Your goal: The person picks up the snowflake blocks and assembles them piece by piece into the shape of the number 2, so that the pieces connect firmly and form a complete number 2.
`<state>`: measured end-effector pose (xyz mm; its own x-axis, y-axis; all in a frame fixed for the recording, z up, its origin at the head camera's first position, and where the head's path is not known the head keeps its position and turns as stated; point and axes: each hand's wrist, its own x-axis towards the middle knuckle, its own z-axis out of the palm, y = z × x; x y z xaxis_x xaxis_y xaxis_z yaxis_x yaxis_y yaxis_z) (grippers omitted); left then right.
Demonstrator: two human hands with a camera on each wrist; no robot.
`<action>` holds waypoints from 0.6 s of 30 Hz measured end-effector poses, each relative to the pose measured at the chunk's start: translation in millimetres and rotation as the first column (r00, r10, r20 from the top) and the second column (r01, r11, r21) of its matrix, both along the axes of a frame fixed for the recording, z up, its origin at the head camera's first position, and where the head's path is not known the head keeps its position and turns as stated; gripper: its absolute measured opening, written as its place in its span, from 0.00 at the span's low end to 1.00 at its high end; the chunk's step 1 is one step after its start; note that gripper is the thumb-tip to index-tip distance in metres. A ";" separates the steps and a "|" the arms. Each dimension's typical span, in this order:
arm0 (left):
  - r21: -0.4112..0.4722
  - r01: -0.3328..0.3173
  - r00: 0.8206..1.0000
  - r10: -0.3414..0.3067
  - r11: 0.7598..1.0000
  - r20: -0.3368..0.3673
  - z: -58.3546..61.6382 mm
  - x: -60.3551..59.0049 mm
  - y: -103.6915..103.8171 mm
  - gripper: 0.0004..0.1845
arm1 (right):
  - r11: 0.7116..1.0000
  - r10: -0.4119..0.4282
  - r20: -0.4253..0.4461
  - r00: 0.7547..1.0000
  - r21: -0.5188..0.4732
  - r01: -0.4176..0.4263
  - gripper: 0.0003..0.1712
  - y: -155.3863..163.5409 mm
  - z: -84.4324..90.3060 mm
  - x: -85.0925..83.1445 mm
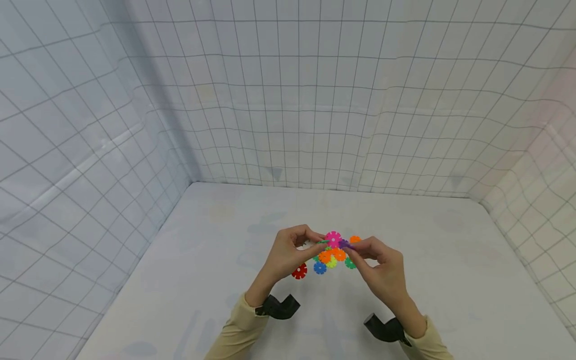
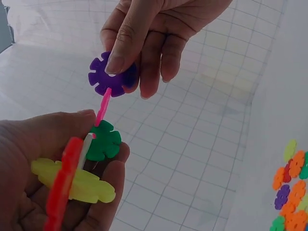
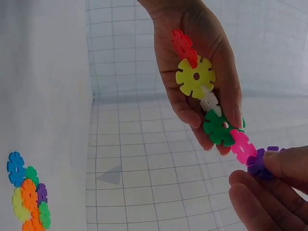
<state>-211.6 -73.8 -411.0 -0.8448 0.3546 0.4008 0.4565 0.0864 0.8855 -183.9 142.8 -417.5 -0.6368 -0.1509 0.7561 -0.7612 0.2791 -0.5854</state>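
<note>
In the right wrist view, a chain of slotted plastic snowflake discs lies along my left hand. It runs from a red disc through a yellow disc, a white disc and a green disc to a pink disc. My left thumb and fingers pinch the chain at the green disc. Between thumb and fingers, my right hand holds a purple disc, its rim meeting the far end of the pink one. Part of the purple disc is hidden by the right thumb.
Below and beyond the hands, several loose discs in orange, blue, green, yellow and purple, among them a blue disc, lie grouped on the white table. White grid-patterned sheeting rises at the back and both sides.
</note>
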 end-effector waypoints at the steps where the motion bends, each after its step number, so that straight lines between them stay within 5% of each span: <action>1: 0.004 0.005 1.000 -0.005 1.000 0.011 -0.2 0.1 -0.1 0.04 | 1.000 0.000 -0.013 1.000 0.005 0.000 0.16 0.2 -0.9 -0.3; 5: -0.001 0.031 1.000 -0.031 1.000 0.001 -1.2 -0.2 -1.1 0.03 | 1.000 0.007 -0.078 0.997 0.027 -0.005 0.06 0.8 -3.3 -0.9; 10: -0.008 0.086 0.995 -0.086 0.996 -0.057 -2.2 -1.5 -2.8 0.02 | 0.999 0.033 -0.149 0.988 0.033 -0.029 0.18 -0.7 -1.8 0.1; 18: 0.007 0.142 0.982 -0.140 0.990 -0.124 -1.6 -1.9 -4.8 0.03 | 0.999 0.032 -0.184 0.982 0.006 -0.031 0.16 -3.0 -0.8 0.9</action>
<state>-213.5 -78.6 -412.6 -0.7306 0.4597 0.5050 0.5684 -0.0003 0.8227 -182.9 139.8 -418.3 -0.4814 -0.1710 0.8596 -0.8644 0.2548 -0.4334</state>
